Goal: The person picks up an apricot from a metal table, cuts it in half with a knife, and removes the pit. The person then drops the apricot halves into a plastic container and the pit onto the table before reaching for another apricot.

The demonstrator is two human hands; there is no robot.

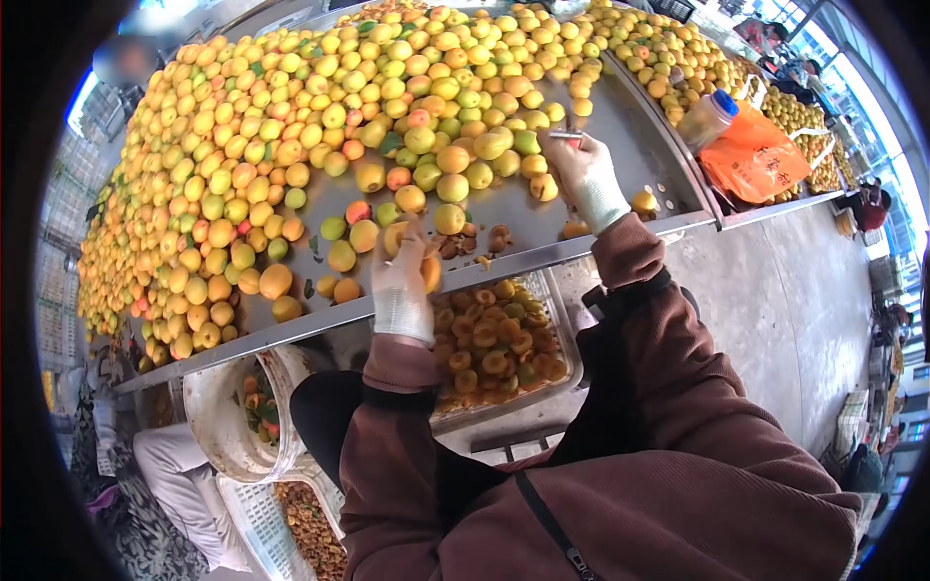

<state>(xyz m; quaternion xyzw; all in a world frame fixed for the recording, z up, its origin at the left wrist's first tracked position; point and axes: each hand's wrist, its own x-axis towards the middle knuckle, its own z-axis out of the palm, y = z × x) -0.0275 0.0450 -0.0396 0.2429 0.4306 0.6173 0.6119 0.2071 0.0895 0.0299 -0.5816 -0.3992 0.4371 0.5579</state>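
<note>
Near the front edge of the metal table (635, 126), my left hand (402, 286) in a whitish glove has its fingers wrapped round yellow-orange apricot pieces (431, 271). My right hand (584, 169), also gloved, is further right over the bare metal, closed on a small tool (566, 137) with a reddish part. Its blade is hard to make out. A large heap of yellow, orange and green apricots (320, 87) lies behind and left of my hands. Brown pits (460, 240) lie between my hands by the table edge.
Below the edge is a crate (573, 353) of halved apricots (494, 334). To its left are a stained white bucket (208, 412) and a basket (242, 523) of brown pits. An orange bag (756, 155) and a blue-lidded jar (702, 124) stand right. A person's light-trousered leg (179, 465) shows lower left.
</note>
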